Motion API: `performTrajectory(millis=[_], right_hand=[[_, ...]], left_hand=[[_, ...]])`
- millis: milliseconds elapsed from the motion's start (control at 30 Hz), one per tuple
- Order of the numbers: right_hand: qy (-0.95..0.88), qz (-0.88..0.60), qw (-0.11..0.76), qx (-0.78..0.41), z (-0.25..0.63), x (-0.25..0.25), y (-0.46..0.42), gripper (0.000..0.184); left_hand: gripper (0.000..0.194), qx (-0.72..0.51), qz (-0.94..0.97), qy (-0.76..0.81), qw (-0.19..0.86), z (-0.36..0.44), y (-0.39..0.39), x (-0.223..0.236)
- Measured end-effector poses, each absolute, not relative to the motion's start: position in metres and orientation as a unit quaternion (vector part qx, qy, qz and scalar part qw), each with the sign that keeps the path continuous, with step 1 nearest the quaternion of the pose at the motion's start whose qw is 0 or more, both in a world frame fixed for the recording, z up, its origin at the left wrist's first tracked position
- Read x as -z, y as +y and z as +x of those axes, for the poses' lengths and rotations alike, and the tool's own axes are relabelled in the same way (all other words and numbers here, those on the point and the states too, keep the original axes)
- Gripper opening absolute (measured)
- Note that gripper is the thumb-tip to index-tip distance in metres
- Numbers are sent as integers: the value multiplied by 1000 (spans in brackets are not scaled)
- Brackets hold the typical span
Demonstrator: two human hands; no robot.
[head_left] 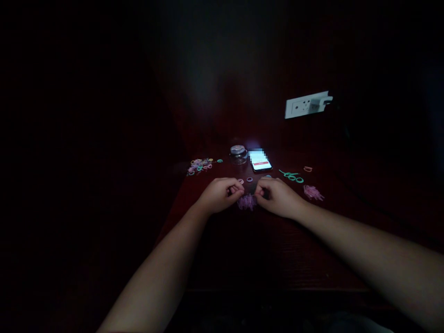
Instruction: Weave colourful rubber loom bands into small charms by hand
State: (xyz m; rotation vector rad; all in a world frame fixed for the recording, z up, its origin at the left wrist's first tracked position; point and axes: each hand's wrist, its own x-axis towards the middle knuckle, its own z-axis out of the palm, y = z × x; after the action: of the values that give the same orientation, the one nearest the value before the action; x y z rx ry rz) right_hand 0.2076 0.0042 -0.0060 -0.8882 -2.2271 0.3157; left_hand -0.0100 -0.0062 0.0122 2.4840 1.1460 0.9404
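Observation:
My left hand (221,194) is closed in a pinch at the left side of a small pile of purple hair ties (247,202). Across from it, my right hand (277,198) pinches thumb and fingers together at the pile's right side. Whatever lies between either hand's fingertips is too small and dark to make out. A pink hair tie (240,181) and a purple ring-shaped hair tie (249,179) lie just beyond the fingers. Something blue (267,176) shows partly behind my right hand.
A mixed heap of coloured hair ties (200,165) lies at the far left. Behind my hands are a lidded clear jar (238,155) and a lit phone (260,160). Green hair ties (293,176), an orange one (307,169) and a pink pile (313,193) lie right. A socket (307,105) is on the wall.

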Motion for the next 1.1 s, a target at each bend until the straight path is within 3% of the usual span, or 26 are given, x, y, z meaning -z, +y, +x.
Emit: performTrajectory(millis=[800, 1100], right_hand=[[-868, -362, 322, -109, 207, 7, 0, 10], [-861, -357, 342, -115, 206, 4, -2, 15]], left_hand=[[14, -300, 835, 449, 109, -12, -4, -12], [29, -245, 734, 633, 19, -40, 18, 8]])
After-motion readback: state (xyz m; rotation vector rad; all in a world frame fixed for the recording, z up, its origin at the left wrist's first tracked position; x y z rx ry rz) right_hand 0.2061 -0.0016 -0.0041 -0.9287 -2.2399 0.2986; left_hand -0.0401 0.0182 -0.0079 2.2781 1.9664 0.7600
